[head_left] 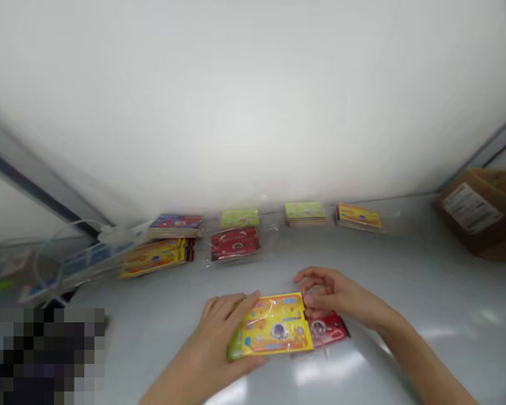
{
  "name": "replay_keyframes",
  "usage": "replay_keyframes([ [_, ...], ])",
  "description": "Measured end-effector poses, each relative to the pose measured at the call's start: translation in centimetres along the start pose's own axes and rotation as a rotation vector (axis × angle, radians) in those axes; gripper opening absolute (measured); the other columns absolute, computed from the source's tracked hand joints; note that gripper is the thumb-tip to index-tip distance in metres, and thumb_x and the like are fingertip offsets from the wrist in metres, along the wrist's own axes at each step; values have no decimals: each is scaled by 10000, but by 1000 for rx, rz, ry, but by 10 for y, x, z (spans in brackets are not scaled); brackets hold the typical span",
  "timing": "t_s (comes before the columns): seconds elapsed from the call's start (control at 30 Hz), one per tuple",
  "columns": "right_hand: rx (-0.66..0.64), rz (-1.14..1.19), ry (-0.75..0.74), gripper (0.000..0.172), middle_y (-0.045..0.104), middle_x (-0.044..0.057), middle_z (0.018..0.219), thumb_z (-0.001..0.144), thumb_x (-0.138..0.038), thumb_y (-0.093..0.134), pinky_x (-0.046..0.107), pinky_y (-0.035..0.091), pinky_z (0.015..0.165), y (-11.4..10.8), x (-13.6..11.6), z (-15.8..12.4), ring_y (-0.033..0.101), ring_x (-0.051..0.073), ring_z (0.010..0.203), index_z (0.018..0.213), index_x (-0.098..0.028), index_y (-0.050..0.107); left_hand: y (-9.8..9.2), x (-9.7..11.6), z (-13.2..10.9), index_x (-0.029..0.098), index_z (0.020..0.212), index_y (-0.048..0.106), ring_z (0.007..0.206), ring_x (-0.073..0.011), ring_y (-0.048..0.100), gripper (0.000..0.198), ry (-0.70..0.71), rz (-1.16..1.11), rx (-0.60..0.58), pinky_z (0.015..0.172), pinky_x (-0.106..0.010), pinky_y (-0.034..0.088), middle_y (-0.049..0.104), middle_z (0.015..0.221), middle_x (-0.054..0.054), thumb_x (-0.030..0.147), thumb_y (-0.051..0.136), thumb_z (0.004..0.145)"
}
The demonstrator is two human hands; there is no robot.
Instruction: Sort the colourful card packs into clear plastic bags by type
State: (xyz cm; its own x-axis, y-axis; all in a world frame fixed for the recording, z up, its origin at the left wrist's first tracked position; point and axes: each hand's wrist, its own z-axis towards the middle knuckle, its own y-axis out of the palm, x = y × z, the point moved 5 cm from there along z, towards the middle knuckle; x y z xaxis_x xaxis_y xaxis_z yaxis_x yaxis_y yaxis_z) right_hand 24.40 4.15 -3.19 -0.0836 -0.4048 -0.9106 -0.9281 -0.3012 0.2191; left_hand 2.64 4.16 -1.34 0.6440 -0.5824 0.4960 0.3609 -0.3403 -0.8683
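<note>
The yellow packet [276, 326] is gripped by the left hand [223, 332] near the front of the worktop [409, 292], with the fingers laid over its upper left corner and the thumb side below. A green packet [235, 347] shows beneath its left edge, and a red packet [326, 330] is partly covered by its right end. The right hand [324, 292] is held half curled just beside the yellow packet's upper right corner; whether that corner is being gripped cannot be told.

Further packets are laid out along the back of the worktop. A yellow stack [156, 257] and a red packet in clear plastic [235, 244] are placed in front of a blue and red stack [175, 225] and a green packet [239, 218]. A green stack [305, 214] and another yellow stack [358, 216] are set to the right. A brown cardboard box [476, 216] with a white label is seen at the far right.
</note>
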Motion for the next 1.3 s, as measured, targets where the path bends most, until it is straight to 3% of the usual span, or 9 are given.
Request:
replay_keyframes([
  [0.27,28,-63,-45,405,605,63,1007,716,-373,663,280,518,685,-7,-6,-4,629,137,759,1058,-194,541,-1,-1,0,345,1364,267,1094,-299,427,739,-3,27,42,921,-458,387,471,1251,-43,400,652,735],
  [0.5,141,-84,-131,282,659,71,903,754,-409,614,271,510,666,-10,-19,-8,636,135,713,870,-152,608,-1,-3,0,328,1366,258,1099,-297,424,744,-12,42,51,922,-447,382,469,1251,-58,413,652,742],
  [0.7,17,-101,-31,330,681,90,906,740,-418,630,315,499,763,-2,-8,-4,644,178,827,925,-146,652,-1,-3,1,316,1369,254,1084,-284,441,762,-10,67,42,921,-428,384,487,1240,-50,405,662,732],
  [0.83,-22,-63,-73,325,668,101,975,770,-376,616,355,485,815,2,-7,-2,629,204,916,1001,-147,624,-2,-2,2,304,1360,287,1080,-284,453,765,-10,91,51,913,-422,394,504,1235,-59,407,678,710],
  [1.3,-356,7,-114,378,618,77,1115,777,-341,623,363,389,953,36,-12,-8,537,204,1093,1127,-204,582,-5,-1,2,325,1359,284,1079,-274,454,726,-1,53,56,915,-404,412,495,1233,-18,418,649,738],
])
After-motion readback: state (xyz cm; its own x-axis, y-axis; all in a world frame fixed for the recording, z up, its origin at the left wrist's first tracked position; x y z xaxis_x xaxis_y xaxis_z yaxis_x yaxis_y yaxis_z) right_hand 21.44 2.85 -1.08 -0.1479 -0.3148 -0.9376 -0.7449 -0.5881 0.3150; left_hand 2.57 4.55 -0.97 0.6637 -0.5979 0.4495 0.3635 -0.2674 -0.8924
